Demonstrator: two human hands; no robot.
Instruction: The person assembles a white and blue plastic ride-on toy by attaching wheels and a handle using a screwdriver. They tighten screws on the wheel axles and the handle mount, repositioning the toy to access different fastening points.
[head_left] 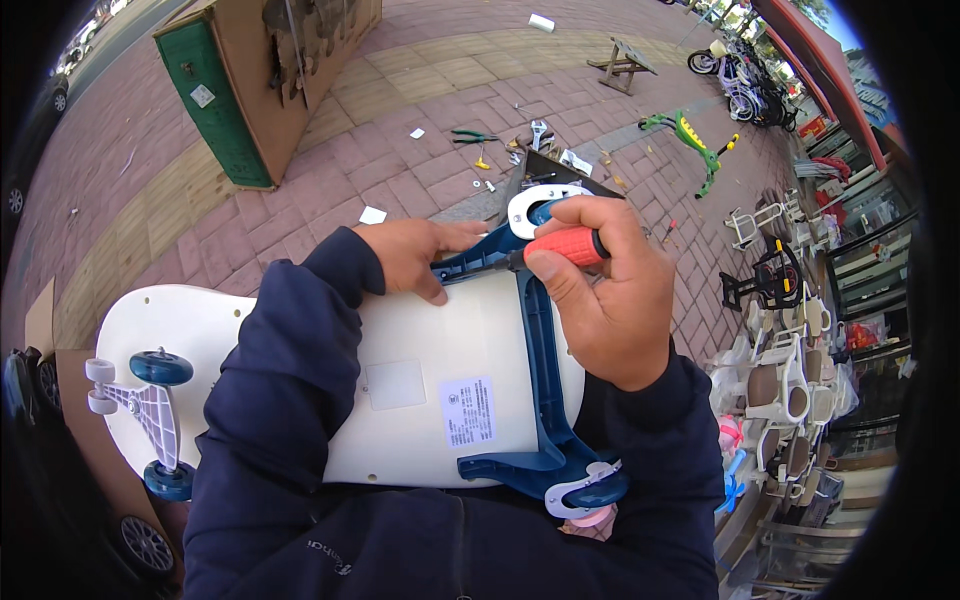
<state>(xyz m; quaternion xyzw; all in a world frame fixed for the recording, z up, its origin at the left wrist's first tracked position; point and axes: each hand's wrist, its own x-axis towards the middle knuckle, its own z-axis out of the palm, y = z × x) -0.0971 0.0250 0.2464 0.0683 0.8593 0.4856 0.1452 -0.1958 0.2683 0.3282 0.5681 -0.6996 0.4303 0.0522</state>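
A cream ride-on toy body [480, 330] lies underside up across my lap, with a printed label and a small square cover on it. Along its right part sits a dark blue bracket [543, 375] with a wheel at each end. My right hand [625, 295] is closed round the red handle of a screwdriver [570, 247], whose shaft points left along the bracket's upper arm. My left hand [415, 255] grips that arm's end between thumb and fingers, where the screwdriver tip reaches. The screw, if any, is hidden. A grey-blue wheel assembly [150, 405] is at the body's left end.
Beyond the toy, pliers [473, 136], an adjustable wrench [540, 132] and small parts lie around a dark tray [580, 175] on brick paving. A large cardboard box [270, 90] stands at far left. White seat-like parts [785, 385] pile up at right; a wooden stool [622, 66] stands far off.
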